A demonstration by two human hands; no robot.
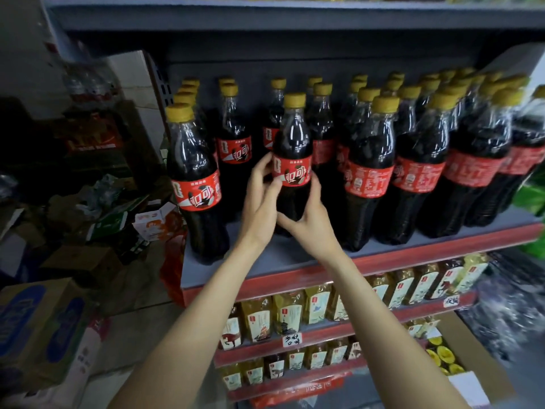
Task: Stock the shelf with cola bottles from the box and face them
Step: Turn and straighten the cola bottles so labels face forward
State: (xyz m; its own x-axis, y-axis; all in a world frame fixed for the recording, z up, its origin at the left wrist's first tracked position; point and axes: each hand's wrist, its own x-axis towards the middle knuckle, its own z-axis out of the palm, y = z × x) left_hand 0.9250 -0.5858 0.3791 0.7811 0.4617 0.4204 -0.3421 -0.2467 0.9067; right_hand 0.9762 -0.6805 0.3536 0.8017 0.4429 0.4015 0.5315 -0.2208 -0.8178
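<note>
Lower shelves: tea bottles (287,312) in rows sit nearest, below the arms, apart from the work.
Box: an open carton (460,361) at near right shows yellow caps inside; I judge it to be the supply.
Left hand (261,199): wrapped around the left side of the held bottle, fingertips on the red label's edge.
Right hand (306,215): cupped around the lower right of the same bottle, thumb up along its side. Both hands are clamped on it, close together.
Held bottle (292,163): upright, long axis vertical, straight ahead of both hands, its base hidden by them, so whether it is resting on the shelf board (265,261) is unclear. Label faces near.
Key relation: the bottle stands in the gap between the front-left bottle (196,184) and the front-right bottle (368,172), set farther back than either. Both hands are about equally close, and the left hand sits higher.
Next move, as judged: draw it nearer to line up with the front row, keeping the label outward.
Far rows: more cola bottles (427,107) fill the shelf behind, crowded toward the right.
</note>
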